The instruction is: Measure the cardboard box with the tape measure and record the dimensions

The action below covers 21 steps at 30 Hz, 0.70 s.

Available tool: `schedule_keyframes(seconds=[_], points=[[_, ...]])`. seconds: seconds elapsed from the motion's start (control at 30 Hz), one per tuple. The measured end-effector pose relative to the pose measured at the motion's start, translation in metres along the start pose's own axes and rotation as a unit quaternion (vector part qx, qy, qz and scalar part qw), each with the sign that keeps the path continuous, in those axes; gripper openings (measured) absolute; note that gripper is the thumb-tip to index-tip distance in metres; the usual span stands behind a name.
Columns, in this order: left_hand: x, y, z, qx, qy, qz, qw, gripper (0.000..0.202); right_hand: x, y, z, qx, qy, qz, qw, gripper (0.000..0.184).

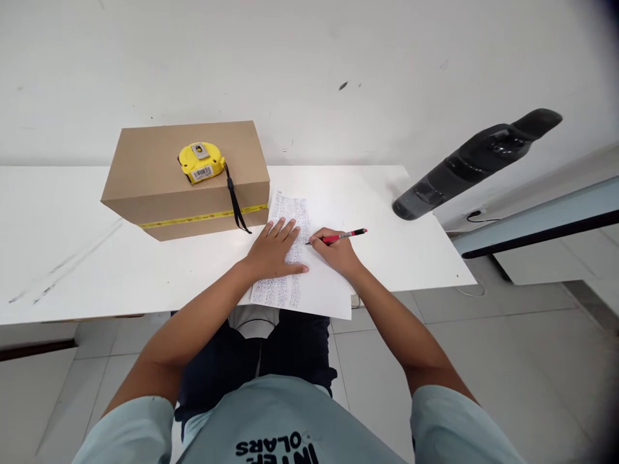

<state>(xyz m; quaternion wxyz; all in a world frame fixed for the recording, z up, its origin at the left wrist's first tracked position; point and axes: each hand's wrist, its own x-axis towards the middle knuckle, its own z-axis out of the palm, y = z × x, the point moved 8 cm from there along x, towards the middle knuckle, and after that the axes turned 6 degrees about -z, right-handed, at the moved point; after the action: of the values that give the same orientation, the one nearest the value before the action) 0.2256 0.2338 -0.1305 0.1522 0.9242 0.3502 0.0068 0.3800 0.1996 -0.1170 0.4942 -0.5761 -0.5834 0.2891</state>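
A sheet of paper (316,293) covered on its left side with columns of handwriting lies at the front edge of the white table (72,258). My left hand (275,251) rests flat on the written part, fingers stretched out. My right hand (336,254) is closed around a red pen (341,236), whose tip touches the paper just right of the writing. Behind my left hand stands a brown cardboard box (159,174) with a yellow tape measure (200,162) on top; its yellow tape runs along the box's front face and a black strap hangs down.
A dark cylindrical object (474,161) juts into view at the right, above the table's right end. A second table edge (536,225) shows at far right. The white wall is close behind the table. Grey floor tiles lie below.
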Motion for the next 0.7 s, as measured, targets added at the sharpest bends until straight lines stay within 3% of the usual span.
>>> schedule_keyframes(seconds=[0.7], points=[[0.0033, 0.0031, 0.0025, -0.014, 0.005, 0.01, 1.0, 0.11, -0.0027, 0.0, 0.0054, -0.036, -0.039, -0.016, 0.998, 0.015]])
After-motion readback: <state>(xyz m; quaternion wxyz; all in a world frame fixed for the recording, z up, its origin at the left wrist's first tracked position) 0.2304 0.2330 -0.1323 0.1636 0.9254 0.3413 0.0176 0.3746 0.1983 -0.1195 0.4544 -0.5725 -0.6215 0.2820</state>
